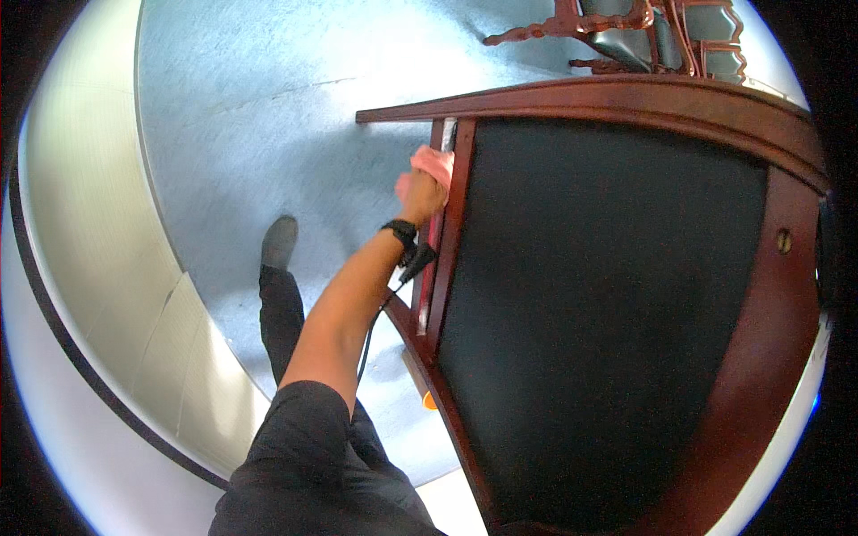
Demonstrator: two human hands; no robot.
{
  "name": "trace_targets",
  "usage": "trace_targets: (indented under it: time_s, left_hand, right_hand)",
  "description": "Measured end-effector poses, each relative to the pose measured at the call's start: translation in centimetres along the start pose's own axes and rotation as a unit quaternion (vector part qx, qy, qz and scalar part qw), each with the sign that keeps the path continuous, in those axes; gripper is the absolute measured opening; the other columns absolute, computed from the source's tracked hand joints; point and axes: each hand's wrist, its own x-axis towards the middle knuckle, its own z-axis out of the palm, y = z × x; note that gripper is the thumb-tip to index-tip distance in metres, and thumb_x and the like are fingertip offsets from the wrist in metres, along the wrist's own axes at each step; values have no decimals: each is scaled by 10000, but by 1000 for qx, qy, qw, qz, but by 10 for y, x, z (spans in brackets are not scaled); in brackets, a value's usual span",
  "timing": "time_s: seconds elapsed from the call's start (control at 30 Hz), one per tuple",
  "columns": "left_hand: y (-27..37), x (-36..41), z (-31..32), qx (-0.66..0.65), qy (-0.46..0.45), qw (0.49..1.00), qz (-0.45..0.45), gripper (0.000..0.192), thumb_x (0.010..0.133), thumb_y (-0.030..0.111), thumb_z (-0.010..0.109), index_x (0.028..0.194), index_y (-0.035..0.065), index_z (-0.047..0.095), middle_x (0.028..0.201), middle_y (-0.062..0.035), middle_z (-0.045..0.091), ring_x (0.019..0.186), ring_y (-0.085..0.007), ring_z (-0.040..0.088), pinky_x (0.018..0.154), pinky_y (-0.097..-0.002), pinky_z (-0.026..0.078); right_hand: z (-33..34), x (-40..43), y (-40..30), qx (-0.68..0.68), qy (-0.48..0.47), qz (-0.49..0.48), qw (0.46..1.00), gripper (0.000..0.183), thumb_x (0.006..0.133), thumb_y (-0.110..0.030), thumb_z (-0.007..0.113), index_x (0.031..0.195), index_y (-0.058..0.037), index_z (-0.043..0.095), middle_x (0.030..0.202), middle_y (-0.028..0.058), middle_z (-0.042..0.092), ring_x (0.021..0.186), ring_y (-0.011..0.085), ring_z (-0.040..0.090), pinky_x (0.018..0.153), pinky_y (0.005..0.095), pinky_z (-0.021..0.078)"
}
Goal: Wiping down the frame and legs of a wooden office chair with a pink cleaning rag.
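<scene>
My left hand [423, 191] is at the left side of a dark red-brown wooden piece of furniture [462, 201] with a large black panel. It holds a bunched pink cloth [434, 163] against the narrow side rails; the fingers are blurred and partly hidden. A black watch or band [401, 231] is on that wrist. Just below it is a black cable end [417, 262], its cable running down beside the forearm. A reddish strip [432, 248] with pale ends runs along the rails under the hand. My right hand is out of view.
Carved wooden chairs [623, 40] with dark seats stand at the top right. A pale wall or panel [100, 201] curves along the left. My shoe [280, 241] rests on blue-grey carpet [214, 154]. An orange-ended roll or tube [429, 400] lies by the furniture's lower edge.
</scene>
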Motion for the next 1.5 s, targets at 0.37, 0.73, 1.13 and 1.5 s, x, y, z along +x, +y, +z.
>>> trace_targets:
  time_s: [0.37, 0.73, 1.13, 1.5]
  left_hand:
    - [10, 80, -4, -37, 176, 961, 209, 417, 1000, 330, 507, 778, -24, 522, 684, -140, 494, 698, -330, 483, 691, -454, 411]
    - [-116, -47, -7, -156, 82, 967, 183, 420, 1024, 358, 395, 1168, -21, 500, 1124, -213, 496, 1094, -369, 477, 990, -455, 349]
    - [-101, -297, 44, -287, -26, 956, -63, 136, 975, 211, 502, 902, 96, 506, 810, -15, 509, 712, -176, 528, 642, -305, 447]
    - [-95, -297, 16, -420, -244, 868, -107, 395, 720, -232, 499, 833, 120, 360, 760, 8, 441, 575, -93, 477, 459, -211, 414]
  right_hand:
    - [1, 2, -21, 60, -4, -35, 998, 805, 858, -327, 635, 1441, 81, 258, 1416, 197, 442, 1267, 293, 462, 1093, 387, 323]
    - [16, -19, -32, 161, -23, -109, 981, 827, 841, -292, 653, 1453, 82, 242, 1438, 198, 422, 1294, 292, 441, 1108, 389, 306]
    - [5, -36, -34, 166, -23, -109, 980, 854, 822, -255, 672, 1466, 84, 225, 1462, 199, 400, 1323, 290, 418, 1124, 390, 288]
    - [-4, -52, -32, 186, -34, -135, 973, 882, 805, -221, 690, 1478, 86, 210, 1484, 200, 380, 1350, 289, 397, 1139, 392, 272]
